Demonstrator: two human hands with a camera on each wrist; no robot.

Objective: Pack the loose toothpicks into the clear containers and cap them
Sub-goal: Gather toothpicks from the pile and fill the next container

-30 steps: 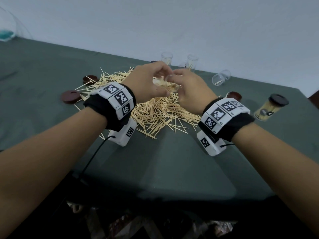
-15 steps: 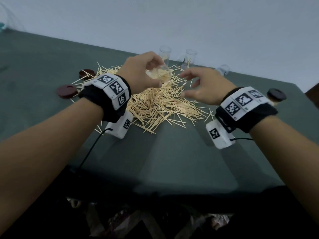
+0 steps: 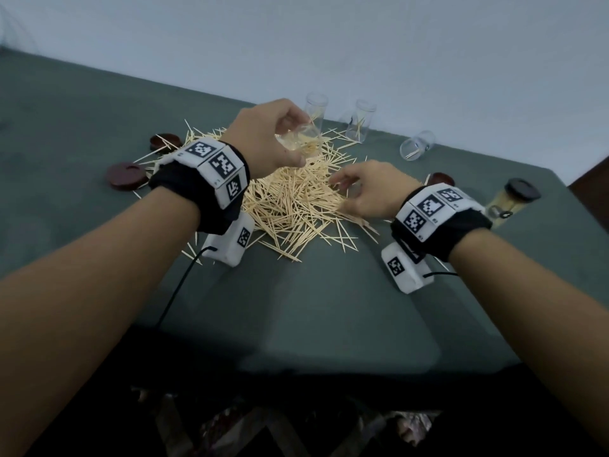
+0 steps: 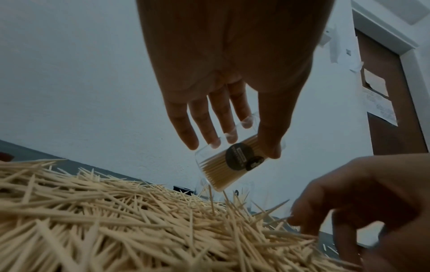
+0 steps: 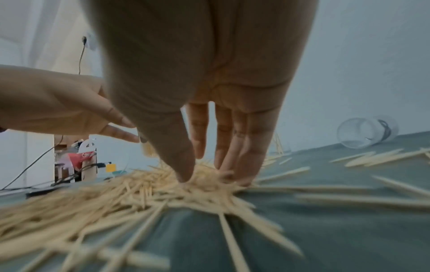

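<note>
A heap of loose toothpicks (image 3: 290,206) lies mid-table on the green cloth. My left hand (image 3: 296,140) holds a clear container (image 3: 301,141) tilted above the heap's far side. It is partly filled with toothpicks and bears a dark round label (image 4: 242,160); my thumb and fingers (image 4: 209,128) grip its sides. My right hand (image 3: 349,189) is down at the heap's right edge. Its thumb and fairly straight fingertips (image 5: 232,173) touch the toothpicks (image 5: 139,189). No pinched bundle shows.
Two clear containers (image 3: 315,108) (image 3: 359,125) stand upright behind the heap, and a third (image 3: 417,145) lies on its side. A capped, full container (image 3: 512,201) lies at the right. Brown caps (image 3: 125,175) (image 3: 165,141) (image 3: 440,178) rest on the cloth. The wall runs close behind.
My right hand has left the mouth of the held container and dropped right and down onto the heap. My left hand has kept hold of the container, lifting it slightly.
</note>
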